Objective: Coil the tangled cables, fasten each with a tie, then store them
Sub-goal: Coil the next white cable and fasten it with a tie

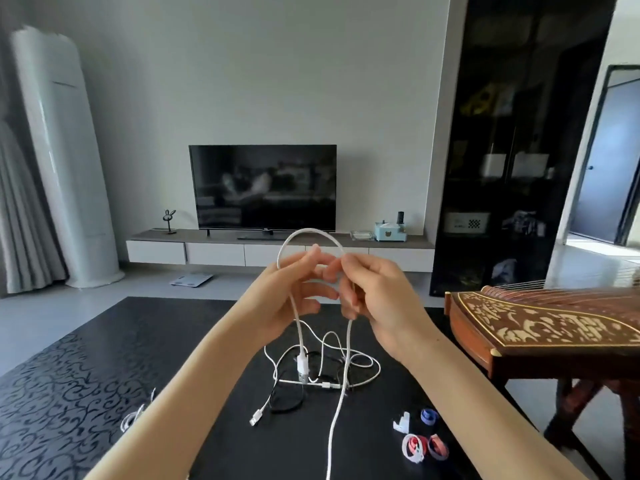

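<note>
White cable (311, 231) arches between our raised hands above the black table (138, 323). It crosses our left hand (294, 292), fingers half curled; we cannot tell whether they clamp it. Our right hand (375, 292) grips its other side, fingers closed round it. Below lies a cable tangle (325, 386), with coloured ties (414, 446) further right

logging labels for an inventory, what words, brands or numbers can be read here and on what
No text here reads clearly.
Black flat television: tiny mark on its lower edge, too small to read.
White box in the black glass cabinet: dark checkered patch, blurred.
Light blue box with a bear face: no letters visible.
White cable that the left hand and right hand hold: no print visible.
</note>
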